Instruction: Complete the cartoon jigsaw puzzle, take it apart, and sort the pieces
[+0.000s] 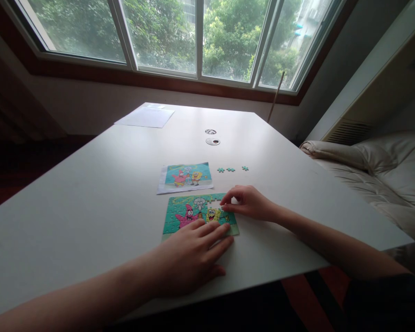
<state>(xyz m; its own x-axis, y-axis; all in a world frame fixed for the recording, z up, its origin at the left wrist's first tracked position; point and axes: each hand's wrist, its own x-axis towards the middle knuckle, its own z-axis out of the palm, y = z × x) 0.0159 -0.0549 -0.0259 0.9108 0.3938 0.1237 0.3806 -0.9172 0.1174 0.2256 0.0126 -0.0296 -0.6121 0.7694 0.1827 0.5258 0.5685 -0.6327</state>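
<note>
A cartoon jigsaw puzzle (pixel 173 216) lies flat on the white table in front of me, mostly joined, with a white gap in its upper right part. My left hand (pixel 197 249) rests palm down across the puzzle's lower edge, fingers stretched out, hiding part of it. Over the gap, my right hand (pixel 245 202) has thumb and index finger pinched on a small puzzle piece (pixel 223 207), which the fingertips largely hide. Three loose green puzzle pieces (pixel 230 169) lie beyond the puzzle. Beside them, a printed reference picture (pixel 183 177) shows the same cartoon figures.
Two small round discs (pixel 213 141) lie farther back on the white table (pixel 100 184). A sheet of paper (pixel 145 117) is at the far left corner. Past the table are a window (pixel 197 41) and, on the right, a pale leather sofa (pixel 373 161).
</note>
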